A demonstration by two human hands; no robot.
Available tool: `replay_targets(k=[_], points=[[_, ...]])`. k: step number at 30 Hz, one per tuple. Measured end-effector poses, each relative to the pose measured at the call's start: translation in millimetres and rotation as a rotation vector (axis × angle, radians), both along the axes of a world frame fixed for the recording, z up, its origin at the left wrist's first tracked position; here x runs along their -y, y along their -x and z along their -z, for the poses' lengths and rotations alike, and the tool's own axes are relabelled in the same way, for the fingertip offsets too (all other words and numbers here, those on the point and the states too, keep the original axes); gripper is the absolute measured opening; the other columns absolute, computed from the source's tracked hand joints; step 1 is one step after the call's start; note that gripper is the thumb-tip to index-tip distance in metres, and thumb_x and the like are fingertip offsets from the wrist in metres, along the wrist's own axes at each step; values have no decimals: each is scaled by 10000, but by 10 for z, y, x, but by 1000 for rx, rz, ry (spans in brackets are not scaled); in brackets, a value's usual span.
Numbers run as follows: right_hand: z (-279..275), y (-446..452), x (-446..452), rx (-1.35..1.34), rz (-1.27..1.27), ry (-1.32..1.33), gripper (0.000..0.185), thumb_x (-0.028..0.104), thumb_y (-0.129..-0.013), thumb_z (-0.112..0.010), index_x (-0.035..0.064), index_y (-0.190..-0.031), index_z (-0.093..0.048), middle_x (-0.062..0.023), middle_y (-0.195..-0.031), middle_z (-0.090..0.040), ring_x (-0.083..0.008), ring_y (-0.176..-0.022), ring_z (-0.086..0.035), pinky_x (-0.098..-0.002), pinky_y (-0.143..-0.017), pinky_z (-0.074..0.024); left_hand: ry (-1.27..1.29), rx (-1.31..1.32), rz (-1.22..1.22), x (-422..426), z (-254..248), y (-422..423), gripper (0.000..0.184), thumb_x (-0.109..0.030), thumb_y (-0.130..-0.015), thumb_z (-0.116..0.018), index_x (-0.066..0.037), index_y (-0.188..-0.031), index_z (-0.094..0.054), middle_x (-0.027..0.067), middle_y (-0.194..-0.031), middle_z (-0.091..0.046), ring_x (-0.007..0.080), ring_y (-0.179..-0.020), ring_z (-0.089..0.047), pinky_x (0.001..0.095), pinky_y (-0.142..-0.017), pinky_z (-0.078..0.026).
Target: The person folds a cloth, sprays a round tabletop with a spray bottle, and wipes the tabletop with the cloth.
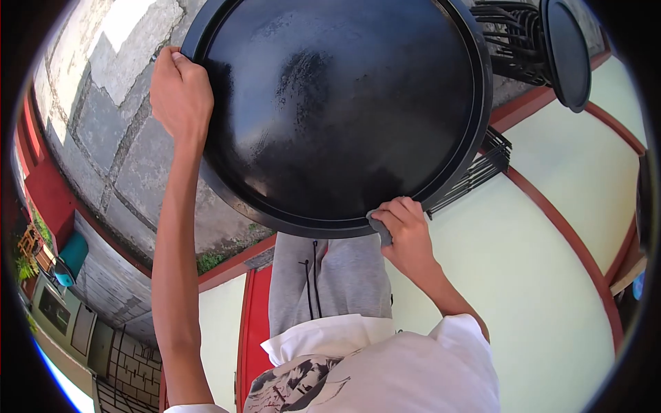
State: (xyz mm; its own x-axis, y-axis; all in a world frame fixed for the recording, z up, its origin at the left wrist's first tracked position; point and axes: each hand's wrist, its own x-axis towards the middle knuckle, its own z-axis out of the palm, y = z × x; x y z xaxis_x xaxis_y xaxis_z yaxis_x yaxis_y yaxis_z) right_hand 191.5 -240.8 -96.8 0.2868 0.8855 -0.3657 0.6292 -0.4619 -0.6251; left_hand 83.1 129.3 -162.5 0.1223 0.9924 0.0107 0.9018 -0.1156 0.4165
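Note:
A large round black tray-like top (385,103) with a raised rim fills the upper middle of the view. Its dark surface is glossy, with wet-looking streaks left of the middle. My left hand (180,100) is closed around its rim at the upper left; the fingertips are partly hidden. At the lower right rim, my right hand (407,233) pinches a small grey cloth (380,228), its fingers bent over the edge. Part of the cloth hangs outside the rim, and a dark patch shows on the surface just above it.
Black metal frames (509,34) and another round black top (570,58) stand at the upper right. Thin black bars (475,172) lie beside the big top. Cracked paving (131,158) spreads left, and a pale wall (509,275) with red trim is on the right.

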Motion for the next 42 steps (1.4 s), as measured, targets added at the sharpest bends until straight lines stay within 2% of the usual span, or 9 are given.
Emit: replay_targets(k=[8,15,20,26,29,32,35,38,42], points=[[229,-829,223,341,-94,-249,262,2,-574,-699,80,-824,-693,-2,-883,-684,-218,-859,-631,-445,-958,-389,-6,-14,20,-17,25,28,400,-271,-1018,-430,-41,-1203,-700,220,-1108,-740,441,-1034,-683,477,-929,-510],[342,-1356,-42,590,-30,-259,184,7,-590,-705,87,-752,-673,10,-862,-670,-202,-863,-621,-439,-975,-353,7,-32,21,-26,9,8,432,-288,-1011,-412,-44,-1221,-701,228,-1107,-741,448,-1038,-683,486,-930,-508],[199,-552,296,327,-107,-176,321,9,-587,-741,99,-895,-740,14,-949,-682,-203,-995,-634,-469,-1015,-353,-51,-26,28,-39,75,42,431,-292,-1011,-418,-51,-1225,-705,230,-1097,-742,453,-1028,-683,491,-919,-513],[222,-1039,470,532,-265,-194,460,81,-562,-847,145,-1012,-776,60,-1100,-711,-190,-1127,-622,-526,-1057,-329,-21,-10,65,-71,83,78,419,-303,-1023,-421,-37,-1193,-695,244,-1092,-735,465,-1024,-682,504,-906,-511],[222,-1568,291,655,-322,-215,417,68,-598,-839,161,-999,-774,80,-1102,-713,-189,-1144,-624,-522,-1075,-324,-79,-15,96,-82,153,119,421,-317,-1046,-406,-30,-1202,-671,233,-929,-703,391,-865,-680,452,-826,-504],[280,-2052,-31,732,-369,-290,393,56,-578,-853,172,-938,-745,99,-1084,-707,-179,-1166,-623,-521,-1100,-331,-25,-11,70,-38,66,57,412,-300,-1034,-412,-24,-1171,-685,256,-1053,-727,468,-991,-679,505,-883,-506],[286,-2439,-491,788,-463,-310,463,27,-514,-883,174,-922,-724,104,-1086,-694,-181,-1188,-610,-516,-1109,-335,-8,-1,67,-33,47,44,411,-298,-1035,-407,-19,-1164,-681,259,-1000,-719,458,-937,-677,493,-859,-504],[310,-2641,-861,864,-557,-353,412,4,-622,-837,171,-987,-745,79,-1102,-705,-167,-1175,-628,-443,-1100,-377,-19,7,74,-42,59,61,413,-299,-1034,-404,-14,-1158,-677,260,-955,-707,443,-889,-672,482,-836,-499],[403,-2736,-1175,851,-518,-440,286,-25,-683,-761,135,-914,-713,40,-1076,-726,-176,-1152,-637,-475,-1096,-370,-22,15,86,-66,93,93,416,-297,-1033,-400,-7,-1159,-669,245,-905,-691,397,-838,-668,465,-818,-498]])
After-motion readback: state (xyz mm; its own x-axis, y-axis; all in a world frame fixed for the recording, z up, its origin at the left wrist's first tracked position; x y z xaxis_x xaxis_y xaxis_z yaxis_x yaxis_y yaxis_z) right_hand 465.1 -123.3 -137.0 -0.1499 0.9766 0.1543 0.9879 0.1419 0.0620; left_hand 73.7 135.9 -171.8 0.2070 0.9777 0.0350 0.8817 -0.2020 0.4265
